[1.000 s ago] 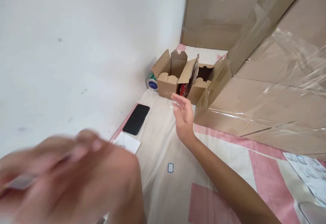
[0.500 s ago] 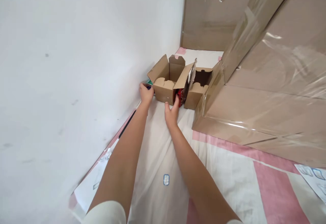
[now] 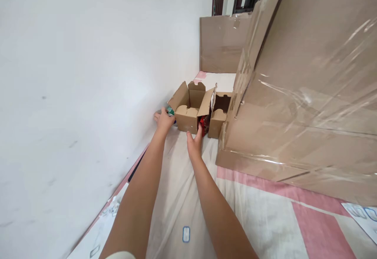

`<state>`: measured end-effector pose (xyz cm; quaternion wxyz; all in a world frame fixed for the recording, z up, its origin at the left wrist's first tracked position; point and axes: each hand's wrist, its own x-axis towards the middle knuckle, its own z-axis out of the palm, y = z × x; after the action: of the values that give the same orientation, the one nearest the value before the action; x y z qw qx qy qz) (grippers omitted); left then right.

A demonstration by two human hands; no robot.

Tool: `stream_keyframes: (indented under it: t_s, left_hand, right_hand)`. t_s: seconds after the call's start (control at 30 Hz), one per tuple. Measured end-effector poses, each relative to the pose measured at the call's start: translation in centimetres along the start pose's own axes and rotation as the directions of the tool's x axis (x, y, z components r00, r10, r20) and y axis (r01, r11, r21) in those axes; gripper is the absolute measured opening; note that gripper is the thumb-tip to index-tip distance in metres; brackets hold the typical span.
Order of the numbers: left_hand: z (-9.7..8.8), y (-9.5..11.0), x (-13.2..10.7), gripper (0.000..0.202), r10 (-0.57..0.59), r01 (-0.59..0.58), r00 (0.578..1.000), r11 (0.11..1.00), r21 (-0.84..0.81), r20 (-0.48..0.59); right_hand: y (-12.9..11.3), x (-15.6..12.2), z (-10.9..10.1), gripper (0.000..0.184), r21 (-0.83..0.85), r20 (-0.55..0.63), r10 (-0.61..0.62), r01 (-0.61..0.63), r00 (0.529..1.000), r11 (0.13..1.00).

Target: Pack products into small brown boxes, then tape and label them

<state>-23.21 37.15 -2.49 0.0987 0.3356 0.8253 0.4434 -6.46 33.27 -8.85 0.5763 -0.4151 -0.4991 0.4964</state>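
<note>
Two open small cardboard boxes stand side by side on the cloth by the wall: the left box (image 3: pixel 186 124) and the right box (image 3: pixel 217 126). My left hand (image 3: pixel 164 119) is between the wall and the left box, its fingers closed round a green item (image 3: pixel 170 111) with a dark blue part low down. What kind of item it is, I cannot make out. Thumb raised and fingers stretched forward, my right hand (image 3: pixel 194 145) reaches to the left box's front right corner. Its fingertips are at a shiny red packet (image 3: pixel 204 124) in the gap between the boxes, partly hidden.
A large taped cardboard carton (image 3: pixel 300 106) fills the right side. Another cardboard panel (image 3: pixel 219 45) stands at the back. The white wall (image 3: pixel 88 74) runs along the left. A small blue-edged label (image 3: pixel 186 234) and printed paper (image 3: pixel 361 217) lie on the cloth.
The view has tilted up and shifted, so the boxes and hands sit lower and further left. More of the green item shows beside my left hand. My right hand stays at the box corner.
</note>
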Motion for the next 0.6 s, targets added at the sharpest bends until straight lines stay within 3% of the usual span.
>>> stream_keyframes:
  t_s: [0.13,0.3,0.43,0.5,0.6]
  left_hand:
    - [0.0,0.0,0.6,0.062,0.030,-0.030,0.996,1.000,0.005,0.081]
    - [0.7,-1.6,1.1,0.091,-0.053,0.058,0.992,0.998,-0.040,0.112]
    - [1.0,-2.2,0.0,0.076,-0.061,0.067,0.995,0.994,-0.083,0.074]
    - [0.1,-1.8,-1.1,0.072,-0.037,0.039,0.999,0.995,-0.091,0.026]
    - [-3.2,-0.8,-3.7,0.075,0.027,-0.031,0.998,0.996,-0.089,-0.053]
  right_hand:
    - [0.0,0.3,-0.2,0.076,-0.022,-0.008,-0.002,0.001,1.000,1.000]
    - [0.1,0.4,-0.3,0.076,-0.083,0.021,-0.008,0.010,1.000,0.996]
    - [0.2,0.4,0.0,0.082,-0.083,0.024,-0.021,0.023,0.999,0.996]
    - [-0.1,0.4,0.0,0.077,-0.037,-0.008,-0.044,0.044,0.999,0.998]
    - [-1.3,0.3,-0.2,0.059,0.063,-0.042,-0.068,0.070,0.997,0.996]
